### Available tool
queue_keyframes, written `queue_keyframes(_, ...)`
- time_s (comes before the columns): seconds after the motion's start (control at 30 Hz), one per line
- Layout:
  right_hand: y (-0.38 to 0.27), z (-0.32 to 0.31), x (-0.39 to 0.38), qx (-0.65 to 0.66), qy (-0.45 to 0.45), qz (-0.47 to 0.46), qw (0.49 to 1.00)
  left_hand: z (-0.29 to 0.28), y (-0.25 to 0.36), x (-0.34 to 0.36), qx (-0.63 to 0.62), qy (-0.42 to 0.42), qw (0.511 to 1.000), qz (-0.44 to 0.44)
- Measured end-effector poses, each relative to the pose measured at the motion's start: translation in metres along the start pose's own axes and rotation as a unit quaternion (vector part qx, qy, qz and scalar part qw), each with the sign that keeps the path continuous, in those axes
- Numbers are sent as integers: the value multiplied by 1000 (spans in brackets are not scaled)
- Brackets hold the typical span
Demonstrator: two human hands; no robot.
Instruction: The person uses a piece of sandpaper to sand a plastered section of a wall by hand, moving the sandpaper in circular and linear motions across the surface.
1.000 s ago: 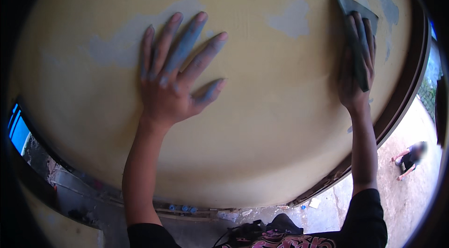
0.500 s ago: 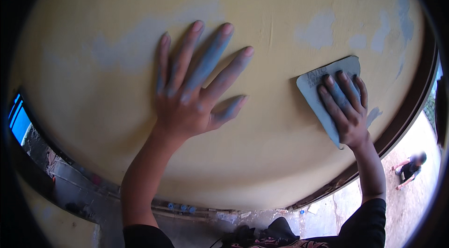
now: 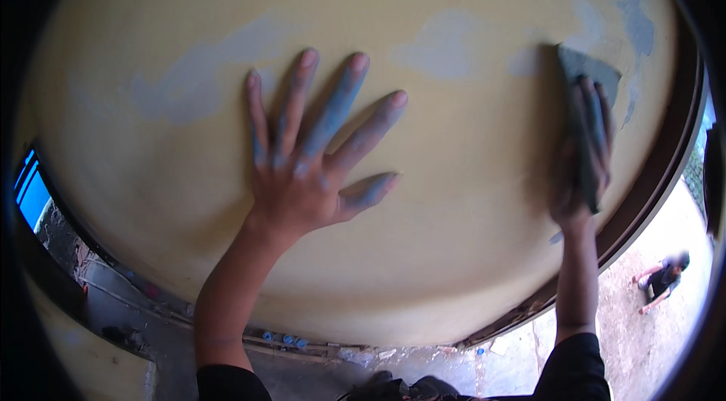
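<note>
1. Closest to me, two dark sleeves (image 3: 231, 384) are entering along the lower edge, with bare forearms reaching up from them.
2. The left hand (image 3: 291, 185) is resting against the pale yellow surface (image 3: 476, 197), spreading its fingers wide and holding nothing.
3. To the right, the right hand (image 3: 601, 147) is grasping a grey-green sheet (image 3: 590, 64). The sheet is tilting nearly edge-on to me, its top corners sticking out past the fingertips; blur is hiding how much of it is touching the surface.
4. Between the hands I am seeing a broad bare stretch, giving sideways room; the right hand is sitting near the dark curved border (image 3: 664, 170), only a narrow strip separating them.
5. Above, grey patches (image 3: 442, 45) are marking the surface, with open room around them.
6. Beyond the border, a small-looking person (image 3: 663, 282) in dark clothing is showing against bright ground (image 3: 628, 348).
</note>
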State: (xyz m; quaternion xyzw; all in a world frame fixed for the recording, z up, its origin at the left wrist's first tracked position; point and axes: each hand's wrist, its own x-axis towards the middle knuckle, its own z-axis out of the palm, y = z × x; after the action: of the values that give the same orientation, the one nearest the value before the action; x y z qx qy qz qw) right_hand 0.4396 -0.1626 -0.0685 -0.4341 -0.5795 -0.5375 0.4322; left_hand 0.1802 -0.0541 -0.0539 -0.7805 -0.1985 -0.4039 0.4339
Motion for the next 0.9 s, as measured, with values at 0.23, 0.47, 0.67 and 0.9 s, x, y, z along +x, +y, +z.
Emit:
queue_keyframes(0.23,8,-18,6,-24,-31,2,999,-12,22,26,0,5,999,-42)
queue_keyframes(0.47,13,-31,-18,-10,-168,-54,984,-9,45,39,2,7,998,-68)
queue_keyframes(0.67,34,-47,-14,36,-107,28,993,-14,56,47,23,29,997,-73)
queue_keyframes(0.9,55,-48,-24,-15,-60,36,997,-6,59,50,26,20,997,-64)
